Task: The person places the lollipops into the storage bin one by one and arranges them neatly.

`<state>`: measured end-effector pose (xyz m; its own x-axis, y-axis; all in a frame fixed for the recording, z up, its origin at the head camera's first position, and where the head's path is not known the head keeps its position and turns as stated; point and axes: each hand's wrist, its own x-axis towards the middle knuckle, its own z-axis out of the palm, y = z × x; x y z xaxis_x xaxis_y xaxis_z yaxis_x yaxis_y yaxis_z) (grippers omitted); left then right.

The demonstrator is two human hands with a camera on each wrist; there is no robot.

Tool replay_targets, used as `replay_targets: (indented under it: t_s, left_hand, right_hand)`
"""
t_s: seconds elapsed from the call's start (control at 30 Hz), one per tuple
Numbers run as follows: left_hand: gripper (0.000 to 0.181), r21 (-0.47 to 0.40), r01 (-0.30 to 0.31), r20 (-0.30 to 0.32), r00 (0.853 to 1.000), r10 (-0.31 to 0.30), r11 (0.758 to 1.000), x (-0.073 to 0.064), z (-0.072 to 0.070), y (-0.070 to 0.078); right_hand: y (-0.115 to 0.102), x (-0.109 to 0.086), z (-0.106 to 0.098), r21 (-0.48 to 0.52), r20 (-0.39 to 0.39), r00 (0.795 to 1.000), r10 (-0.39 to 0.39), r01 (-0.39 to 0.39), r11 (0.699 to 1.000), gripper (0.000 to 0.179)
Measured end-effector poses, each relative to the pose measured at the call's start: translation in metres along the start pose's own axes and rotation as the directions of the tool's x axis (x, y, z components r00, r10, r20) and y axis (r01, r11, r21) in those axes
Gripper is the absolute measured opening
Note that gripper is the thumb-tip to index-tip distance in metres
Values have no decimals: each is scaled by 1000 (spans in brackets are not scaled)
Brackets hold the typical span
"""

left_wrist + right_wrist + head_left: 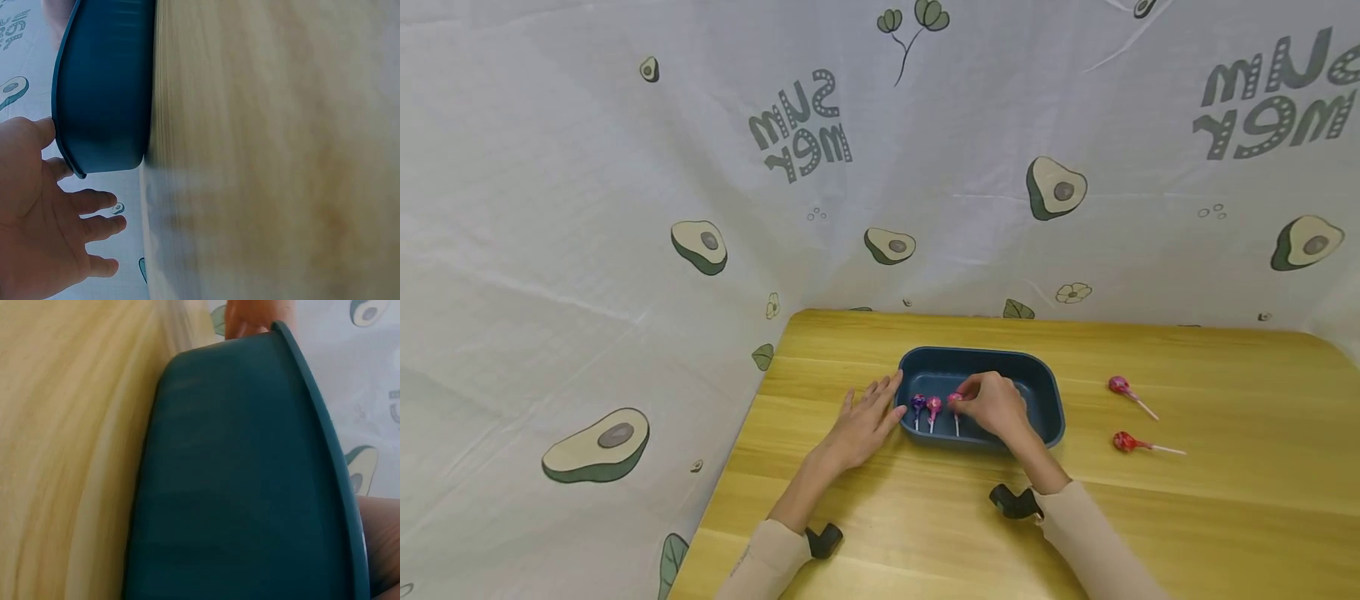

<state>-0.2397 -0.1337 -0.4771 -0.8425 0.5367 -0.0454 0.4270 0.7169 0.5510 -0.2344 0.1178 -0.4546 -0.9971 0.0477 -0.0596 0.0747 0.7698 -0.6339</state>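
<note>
A dark blue rectangular box [1047, 392] lies on the table. My left hand [867, 425] rests at its left end, fingers extended; in the left wrist view, thumb and index finger touch the rim while the other fingers spread apart. Inside the box my right hand [996, 406] pinches a pink lollipop [956, 399] by its round head, the white stick toward me. To its left lie a purple lollipop [918, 402] and another pink lollipop [933, 405], side by side with sticks toward me. The box wall [237, 462] hides most of the right hand in the right wrist view.
On the wood-grain table [925, 517], right of the box, lie a pink lollipop [1120, 385] and a red lollipop [1124, 442], their sticks pointing right. A white cloth [955, 208] printed with avocados hangs behind and to the left of the table.
</note>
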Motion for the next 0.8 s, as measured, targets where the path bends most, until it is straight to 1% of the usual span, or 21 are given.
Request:
replay_targets:
  t_s: [0.17,0.3,0.57,0.8]
  left_hand:
    - [65,-3,-1,-1,1000,1,1000,0,0,0]
    - [65,-6,5,-1,1000,-5,1000,-1,0,0]
    - [65,-7,6,1,1000,-6,1000,-1,1,0]
    - [65,-7,0,3,1000,0,1000,0,0,0]
  right_hand:
    - [-1,-1,3,-26,29,999,-14,15,1000,22]
    - [-1,0,7,-40,41,999,-6,7,999,20]
    - [-1,2,10,-53,37,999,14,-12,999,18]
    - [-2,1,9,-56,35,999,11,-9,998,24]
